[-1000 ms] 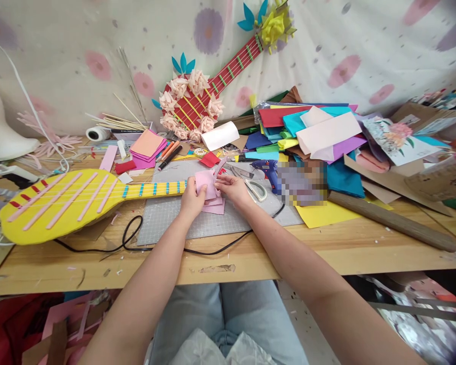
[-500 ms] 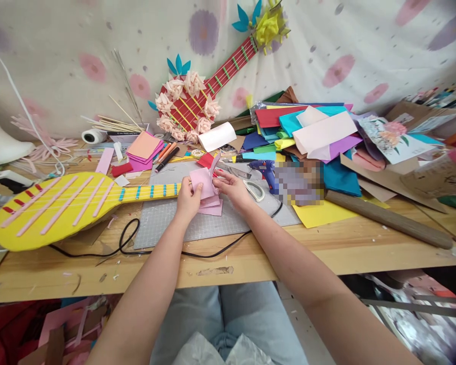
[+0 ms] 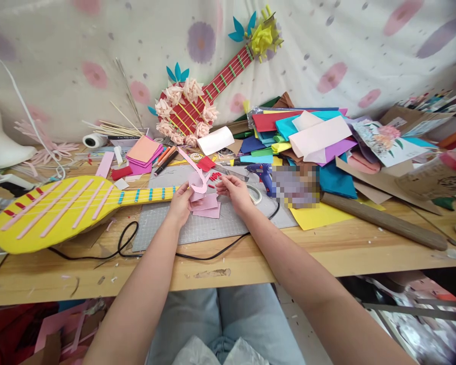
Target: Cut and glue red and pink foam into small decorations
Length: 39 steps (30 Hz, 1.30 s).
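Note:
My left hand (image 3: pixel 180 205) pinches a piece of pink paper (image 3: pixel 198 185) above the cutting mat. From it a long narrow strip curls up and away, toward the back of the mat. Below lie pink paper squares (image 3: pixel 208 205), overlapping one another. My right hand (image 3: pixel 233 192) is just to the right, apart from the paper, its fingers loosely bent with nothing visible in them. Beside that hand, scissors with white handles (image 3: pixel 257 193) rest on the grey cutting mat (image 3: pixel 163 223), partly hidden. Small red pieces (image 3: pixel 215 176) lie behind my right fingertips.
A yellow paper guitar (image 3: pixel 57 223) lies at left, its neck reaching the mat. A decorated red guitar (image 3: pixel 190 114) leans against the back cloth. A blue glue gun (image 3: pixel 266 177) stands right, its black cable (image 3: pixel 213 257) crossing the front. Coloured paper (image 3: pixel 319 134) is piled behind.
My right hand has moved off the pink paper, leaving a gap between the hands. In my left hand the paper has turned, and its curled strip now points up and left.

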Available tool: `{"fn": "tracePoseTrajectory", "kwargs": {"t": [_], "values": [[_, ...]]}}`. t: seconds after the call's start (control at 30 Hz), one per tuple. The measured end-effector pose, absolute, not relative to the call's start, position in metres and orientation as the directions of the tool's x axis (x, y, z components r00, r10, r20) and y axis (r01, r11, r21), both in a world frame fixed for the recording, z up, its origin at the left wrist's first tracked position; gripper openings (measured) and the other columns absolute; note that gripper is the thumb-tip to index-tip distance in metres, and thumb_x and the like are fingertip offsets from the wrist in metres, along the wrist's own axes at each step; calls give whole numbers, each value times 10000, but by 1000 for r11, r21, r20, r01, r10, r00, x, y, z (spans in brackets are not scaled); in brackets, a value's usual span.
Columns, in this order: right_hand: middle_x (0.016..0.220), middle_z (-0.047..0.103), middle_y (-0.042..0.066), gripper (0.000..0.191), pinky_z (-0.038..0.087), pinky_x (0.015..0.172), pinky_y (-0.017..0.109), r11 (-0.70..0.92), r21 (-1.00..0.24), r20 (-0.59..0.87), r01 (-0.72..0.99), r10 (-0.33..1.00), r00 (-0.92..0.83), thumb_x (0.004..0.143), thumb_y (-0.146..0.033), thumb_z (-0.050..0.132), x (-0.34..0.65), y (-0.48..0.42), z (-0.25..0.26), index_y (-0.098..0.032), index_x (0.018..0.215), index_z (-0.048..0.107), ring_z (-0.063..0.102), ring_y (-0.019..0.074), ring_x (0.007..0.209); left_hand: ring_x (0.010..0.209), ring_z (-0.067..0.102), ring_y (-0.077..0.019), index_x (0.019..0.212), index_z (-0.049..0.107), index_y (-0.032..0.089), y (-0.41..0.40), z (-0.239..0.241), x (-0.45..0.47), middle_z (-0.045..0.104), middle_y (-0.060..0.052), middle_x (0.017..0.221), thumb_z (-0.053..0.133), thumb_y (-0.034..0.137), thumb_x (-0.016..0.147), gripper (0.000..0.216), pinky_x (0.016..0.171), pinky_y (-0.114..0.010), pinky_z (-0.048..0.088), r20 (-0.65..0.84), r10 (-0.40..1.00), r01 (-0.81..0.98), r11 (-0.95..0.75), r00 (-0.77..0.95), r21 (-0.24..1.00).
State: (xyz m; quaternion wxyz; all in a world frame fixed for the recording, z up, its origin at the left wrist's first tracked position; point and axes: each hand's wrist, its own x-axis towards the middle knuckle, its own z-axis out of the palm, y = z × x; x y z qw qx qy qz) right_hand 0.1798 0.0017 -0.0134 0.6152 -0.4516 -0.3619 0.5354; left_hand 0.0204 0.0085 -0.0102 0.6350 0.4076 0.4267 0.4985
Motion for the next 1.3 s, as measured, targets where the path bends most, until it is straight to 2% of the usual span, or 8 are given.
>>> {"fn": "tracePoseTrajectory", "kwargs": {"t": [0.1, 0.2, 0.33, 0.47, 0.57, 0.8, 1.03, 1.3], "values": [[633, 628, -8, 268, 495, 541, 219, 23, -955, -9, -297, 994, 104, 654, -404, 678, 180, 0, -13, -174, 755, 585, 552, 77, 523, 579, 587, -101, 992, 543, 178, 8, -14, 21, 632, -31, 836, 618, 349, 691, 354, 401, -186, 461, -78, 992, -244, 101, 103, 964], [637, 627, -7, 255, 489, 532, 222, 5, -964, -11, -267, 998, 59, 631, -377, 696, 179, -1, -13, -167, 742, 603, 540, 76, 524, 636, 578, -102, 973, 546, 181, 9, -21, 24, 623, -28, 880, 621, 356, 684, 345, 473, -202, 477, 90, 996, -114, -90, -3, 989], [690, 652, 11, 189, 498, 607, 241, -29, -973, -46, -228, 997, 69, 651, -307, 681, 178, -2, -11, -158, 755, 627, 584, 92, 594, 626, 545, -91, 809, 546, 161, 10, -28, 25, 596, -5, 758, 619, 341, 685, 231, 562, -203, 452, 256, 966, 64, -254, -30, 965], [771, 673, 18, 220, 489, 688, 267, -44, -974, -53, -222, 998, 35, 648, -289, 668, 177, -3, -11, -163, 828, 663, 604, 105, 669, 594, 533, -94, 778, 529, 165, 10, -29, 26, 586, 0, 729, 606, 359, 692, 226, 561, -214, 422, 269, 963, 103, -266, -20, 959], [734, 664, 4, 199, 471, 706, 271, -6, -982, -12, -191, 999, 29, 645, -288, 639, 176, -2, -13, -163, 793, 684, 581, 103, 656, 572, 526, -95, 754, 513, 172, 10, -30, 27, 577, 5, 703, 601, 359, 690, 217, 542, -215, 405, 269, 963, 129, -265, -19, 956], [615, 600, -20, 147, 407, 629, 250, 105, -993, 109, 50, 989, 103, 626, -245, 561, 174, 4, -22, -158, 667, 672, 523, 112, 596, 584, 540, -108, 721, 496, 185, 7, -31, 30, 591, 5, 694, 592, 352, 694, 194, 550, -223, 397, 321, 945, 261, -297, -55, 919], [603, 575, -15, 156, 383, 610, 242, 186, -977, 193, 101, 979, 65, 636, -285, 532, 172, 5, -20, -155, 621, 618, 497, 109, 586, 558, 499, -102, 676, 486, 184, 5, -28, 33, 549, 19, 628, 584, 344, 703, 190, 539, -221, 375, 342, 936, 263, -310, -85, 914], [643, 607, -6, 161, 405, 644, 253, 171, -984, 175, 57, 982, 67, 619, -297, 554, 172, 6, -19, -158, 644, 631, 520, 118, 619, 536, 448, -93, 645, 480, 180, 5, -28, 34, 506, 27, 599, 595, 334, 692, 197, 518, -218, 345, 346, 932, 237, -315, -103, 919]]}}
